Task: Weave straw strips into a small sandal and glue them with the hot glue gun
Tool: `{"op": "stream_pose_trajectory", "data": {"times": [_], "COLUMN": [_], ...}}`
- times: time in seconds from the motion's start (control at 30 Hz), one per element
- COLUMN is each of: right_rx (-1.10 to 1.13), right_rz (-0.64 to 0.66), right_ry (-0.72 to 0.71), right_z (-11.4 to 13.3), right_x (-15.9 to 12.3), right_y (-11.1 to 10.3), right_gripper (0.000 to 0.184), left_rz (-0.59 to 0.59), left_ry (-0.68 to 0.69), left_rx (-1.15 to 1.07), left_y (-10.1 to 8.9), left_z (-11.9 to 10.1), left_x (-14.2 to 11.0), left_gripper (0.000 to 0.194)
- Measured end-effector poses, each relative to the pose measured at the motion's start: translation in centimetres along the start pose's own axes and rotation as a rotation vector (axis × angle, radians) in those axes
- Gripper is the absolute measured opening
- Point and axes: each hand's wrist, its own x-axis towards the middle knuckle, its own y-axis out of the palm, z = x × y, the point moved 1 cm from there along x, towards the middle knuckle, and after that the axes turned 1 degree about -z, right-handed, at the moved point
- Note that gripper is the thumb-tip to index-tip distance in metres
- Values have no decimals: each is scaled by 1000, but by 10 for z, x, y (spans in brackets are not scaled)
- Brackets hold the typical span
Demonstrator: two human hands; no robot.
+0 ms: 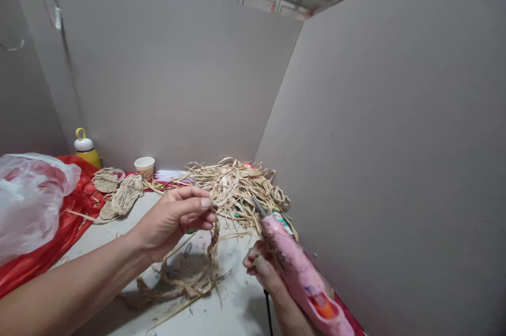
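Observation:
Between thumb and fingertips, my left hand pinches the upper end of a braided straw strip. The braid hangs down and curves across the tabletop below. My right hand is closed around a pink glue gun, its dark metal nozzle pointing up and left. A black cord hangs beneath that hand. The nozzle tip is a short way right of my left fingertips, apart from the braid. Behind both hands lies a heap of loose dry straw strips. My fingers hide the very end of the braid.
Woven straw soles lie at left, beside a red plastic bag and a clear plastic bag. A paper cup, white sticks and a yellow bottle stand or lie at the back. Grey panels enclose the white table.

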Motion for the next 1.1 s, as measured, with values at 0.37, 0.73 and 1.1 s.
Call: {"op": "stream_pose_trajectory", "data": {"times": [0.37,0.73,1.1], "right_rx": [-239,-391,-455], "right_rz": [170,273,287], "right_ry": [-356,-525,-573], "right_z": [4,-23,-27], "right_x": [1,13,12], "right_y": [11,1,1], "right_gripper": [10,5,5], "left_rz": [27,36,6], "left_ry": [-83,-122,-123], "left_rx": [-46,-79,-101], "left_y": [-4,-5,-4], "left_z": [-1,7,6], "left_x": [4,7,6], "left_gripper": [23,18,18]}}
